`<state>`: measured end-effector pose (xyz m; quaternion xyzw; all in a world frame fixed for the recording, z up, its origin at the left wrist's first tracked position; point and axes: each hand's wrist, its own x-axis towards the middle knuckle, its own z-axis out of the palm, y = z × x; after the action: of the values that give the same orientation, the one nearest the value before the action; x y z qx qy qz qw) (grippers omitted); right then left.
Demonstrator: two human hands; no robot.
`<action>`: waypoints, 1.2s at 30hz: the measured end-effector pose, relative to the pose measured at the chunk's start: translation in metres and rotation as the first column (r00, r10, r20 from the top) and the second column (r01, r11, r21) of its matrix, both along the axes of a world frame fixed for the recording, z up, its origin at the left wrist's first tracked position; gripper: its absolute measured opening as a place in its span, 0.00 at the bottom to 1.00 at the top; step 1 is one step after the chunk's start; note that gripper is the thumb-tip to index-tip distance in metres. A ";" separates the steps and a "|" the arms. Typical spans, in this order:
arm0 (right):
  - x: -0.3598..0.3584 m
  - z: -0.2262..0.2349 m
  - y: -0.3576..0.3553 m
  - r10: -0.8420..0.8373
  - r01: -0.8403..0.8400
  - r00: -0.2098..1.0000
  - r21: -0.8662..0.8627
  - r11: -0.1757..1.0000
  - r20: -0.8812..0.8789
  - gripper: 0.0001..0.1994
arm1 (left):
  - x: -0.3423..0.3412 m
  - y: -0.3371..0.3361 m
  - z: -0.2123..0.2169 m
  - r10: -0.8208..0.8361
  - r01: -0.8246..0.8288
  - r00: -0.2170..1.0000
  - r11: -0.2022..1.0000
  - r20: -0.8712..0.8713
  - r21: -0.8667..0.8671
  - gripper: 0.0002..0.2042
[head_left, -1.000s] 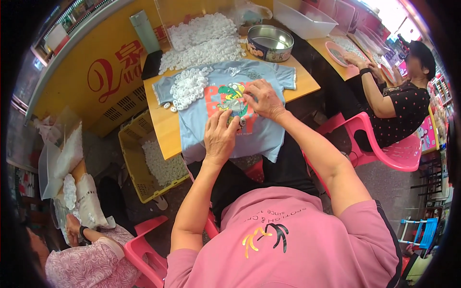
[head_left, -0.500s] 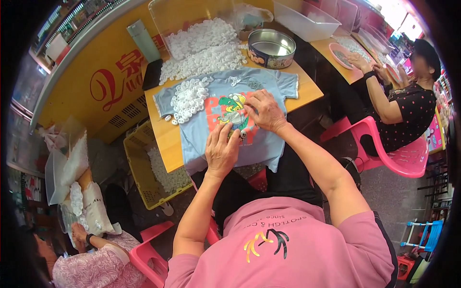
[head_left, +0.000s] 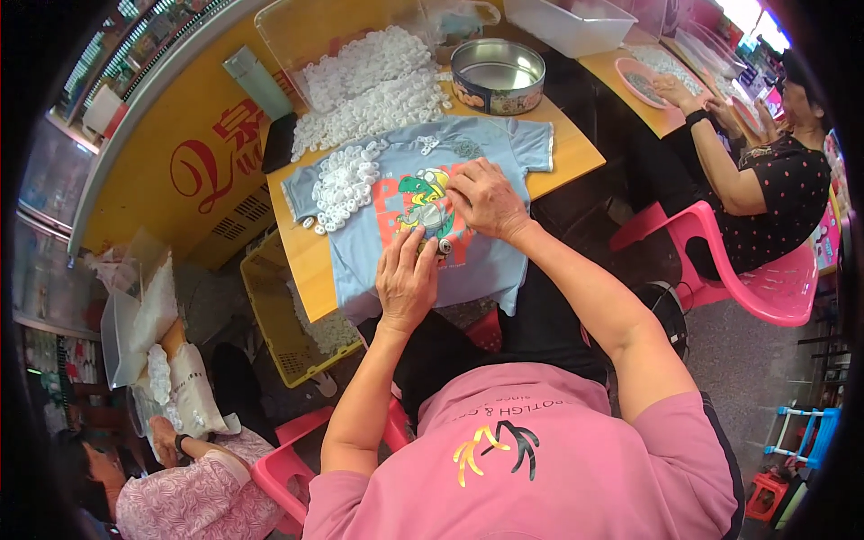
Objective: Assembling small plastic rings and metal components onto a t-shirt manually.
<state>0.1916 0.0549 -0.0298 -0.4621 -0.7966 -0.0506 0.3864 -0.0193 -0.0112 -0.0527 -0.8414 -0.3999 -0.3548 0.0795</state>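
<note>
A light blue T-shirt with a cartoon dinosaur print lies spread over the table edge and my lap. On its print rests my left hand, fingers stretched and slightly apart, beside a small round dark-and-white spot. My right hand is bent downward on the print's right side, its fingers together; whatever they pinch is hidden. A heap of small white plastic rings covers the shirt's left shoulder. Near the collar sit a few separate white pieces and a small heap of tiny grey pieces.
A larger pile of white rings spills from a clear bin at the back. Beside it stand a round tin, a dark phone and a green bottle. A yellow crate stands below left. Co-workers sit at right and lower left.
The whole view has shifted a little, the table sitting slightly higher. Both hands stay over the print, with my right fingers moved slightly.
</note>
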 end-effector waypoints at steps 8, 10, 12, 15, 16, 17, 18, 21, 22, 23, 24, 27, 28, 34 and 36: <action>0.002 -0.002 -0.002 -0.005 0.005 1.000 0.009 1.000 0.004 0.07 | 0.004 -0.002 0.002 -0.007 0.006 1.000 1.000 0.003 0.017 0.19; 0.003 -0.002 -0.002 -0.003 0.003 1.000 0.010 1.000 0.001 0.07 | 0.004 -0.003 0.004 -0.016 0.016 1.000 1.000 0.011 0.013 0.20; 0.004 -0.002 -0.001 -0.001 0.001 1.000 0.005 1.000 0.007 0.06 | 0.005 -0.003 0.006 -0.023 0.023 0.999 1.000 0.024 0.009 0.21; 0.004 -0.001 -0.001 0.000 0.000 1.000 0.004 1.000 0.006 0.06 | 0.003 -0.003 0.007 -0.034 0.034 0.999 0.999 0.035 -0.001 0.22; 0.003 0.000 0.000 0.011 -0.011 1.000 0.004 1.000 0.009 0.06 | 0.002 -0.003 0.007 -0.036 0.036 0.999 0.999 0.029 -0.004 0.22; 0.002 0.000 0.000 0.008 -0.008 1.000 0.005 1.000 0.011 0.06 | 0.002 -0.004 0.007 -0.040 0.040 0.999 0.999 0.026 -0.008 0.22; 0.002 0.000 0.000 0.006 -0.007 1.000 0.006 1.000 0.014 0.06 | 0.001 -0.004 0.006 -0.029 0.029 0.999 1.000 0.030 -0.008 0.22; 0.000 0.000 -0.001 0.009 -0.009 1.000 0.015 1.000 -0.002 0.05 | -0.001 -0.006 0.007 -0.020 0.021 0.999 1.000 0.027 -0.020 0.22; 0.000 0.000 -0.002 0.021 -0.021 1.000 0.014 1.000 0.001 0.05 | -0.001 -0.006 0.008 -0.029 0.030 0.999 0.999 0.028 -0.031 0.22; 0.000 0.001 -0.002 0.019 -0.019 1.000 0.010 1.000 -0.008 0.05 | -0.002 -0.007 0.009 -0.039 0.040 0.999 0.998 0.029 -0.043 0.21; 0.001 0.002 -0.002 0.016 -0.016 1.000 0.006 1.000 -0.017 0.05 | -0.003 -0.007 0.011 -0.027 0.028 0.999 0.999 0.030 -0.045 0.21; 0.002 0.000 -0.003 0.017 -0.017 1.000 0.004 1.000 -0.024 0.04 | -0.007 -0.010 0.015 -0.063 0.067 0.997 0.994 0.049 -0.083 0.19; 0.004 0.000 -0.002 0.024 -0.024 0.999 0.000 1.000 -0.025 0.04 | -0.006 -0.010 0.017 -0.082 0.089 0.994 0.992 0.077 -0.090 0.18; 0.008 -0.002 0.001 0.052 -0.052 0.997 -0.004 0.999 -0.059 0.03 | -0.011 -0.011 0.025 -0.136 0.165 0.974 0.974 0.183 -0.157 0.10; 0.011 0.002 0.005 0.127 -0.131 0.988 -0.045 0.990 -0.089 0.04 | -0.011 -0.010 0.026 -0.141 0.177 0.971 0.967 0.193 -0.181 0.10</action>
<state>0.2027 0.0600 -0.0275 -0.4209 -0.8086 0.0148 0.4108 -0.0305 -0.0209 -0.0271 -0.8394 -0.3695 -0.3926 -0.0692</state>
